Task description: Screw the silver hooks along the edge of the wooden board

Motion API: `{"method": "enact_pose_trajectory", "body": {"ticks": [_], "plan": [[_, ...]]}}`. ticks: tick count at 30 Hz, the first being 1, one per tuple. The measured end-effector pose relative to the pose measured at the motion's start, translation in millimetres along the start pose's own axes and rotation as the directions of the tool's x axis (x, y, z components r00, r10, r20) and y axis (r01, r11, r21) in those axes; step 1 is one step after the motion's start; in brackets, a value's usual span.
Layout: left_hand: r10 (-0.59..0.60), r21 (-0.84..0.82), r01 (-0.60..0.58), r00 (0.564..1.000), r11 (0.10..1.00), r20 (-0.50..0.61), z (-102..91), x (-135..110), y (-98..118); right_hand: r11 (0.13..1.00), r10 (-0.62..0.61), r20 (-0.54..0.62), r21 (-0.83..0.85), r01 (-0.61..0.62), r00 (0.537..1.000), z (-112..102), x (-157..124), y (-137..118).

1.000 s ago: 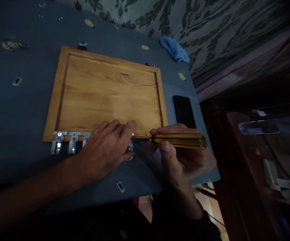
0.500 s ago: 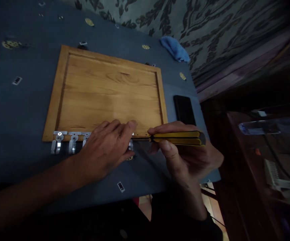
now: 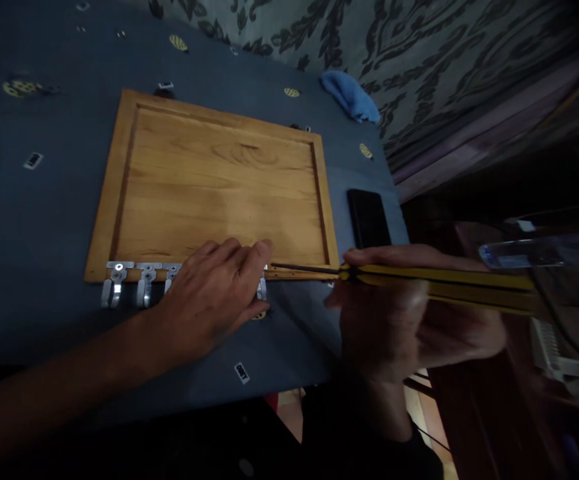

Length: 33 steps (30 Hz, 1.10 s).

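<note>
A framed wooden panel (image 3: 219, 193) lies on the table, with a metal hook rail (image 3: 121, 266) along its near edge. My left hand (image 3: 219, 287) is closed over that rail, covering its middle, and a hook shows beside the thumb. My right hand (image 3: 394, 313) grips a screwdriver with a yellow and black handle (image 3: 449, 280). Its thin shaft (image 3: 304, 269) points left along the panel's near edge, the tip close to my left fingers. Whether the tip touches anything I cannot tell. The right hand is somewhat blurred.
A black phone (image 3: 368, 219) lies right of the panel. At the back, a blue cloth (image 3: 351, 97) sits by the patterned wall (image 3: 309, 33). The table's blue-grey cover (image 3: 59, 213) ends at the right, where darker furniture and a clear plastic bottle (image 3: 544, 250) show.
My right hand has moved to the right with the screwdriver, and its shaft now shows in full view. My left hand and the panel have stayed put.
</note>
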<state>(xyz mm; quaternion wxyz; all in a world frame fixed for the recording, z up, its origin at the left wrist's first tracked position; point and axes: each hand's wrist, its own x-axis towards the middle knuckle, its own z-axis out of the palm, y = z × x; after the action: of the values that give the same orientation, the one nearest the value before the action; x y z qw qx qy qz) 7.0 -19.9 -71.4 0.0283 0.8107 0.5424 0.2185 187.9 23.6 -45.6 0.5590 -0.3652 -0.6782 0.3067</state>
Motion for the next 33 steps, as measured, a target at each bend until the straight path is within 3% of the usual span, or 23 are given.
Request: {"method": "enact_pose_trajectory", "body": {"ticks": [3, 9, 25, 33], "plan": [[-0.002, -0.002, 0.002, 1.0, 1.0, 0.001, -0.2, 0.3, 0.0, 0.998, 0.044, -0.163, 0.062, -0.034, 0.986, 3.7, -1.9, -1.0], [-0.017, -0.027, 0.017, 0.999, 0.999, 0.031, -2.3, -1.8, 0.1, 0.998, 0.028, 0.034, -0.062, -0.025, 0.999, -0.8, -8.5, 1.4], [-0.024, -0.026, 0.025, 0.998, 0.999, 0.054, -2.5, -0.9, 0.5, 0.999, 0.033, 0.118, -0.033, -0.03, 0.992, 1.3, -10.5, 7.5], [-0.049, -0.026, 0.051, 0.996, 0.998, 0.074, -2.4, -0.5, 0.4, 0.999, 0.035, 0.268, -0.004, -0.036, 0.963, -6.7, -1.8, 2.7]]}}
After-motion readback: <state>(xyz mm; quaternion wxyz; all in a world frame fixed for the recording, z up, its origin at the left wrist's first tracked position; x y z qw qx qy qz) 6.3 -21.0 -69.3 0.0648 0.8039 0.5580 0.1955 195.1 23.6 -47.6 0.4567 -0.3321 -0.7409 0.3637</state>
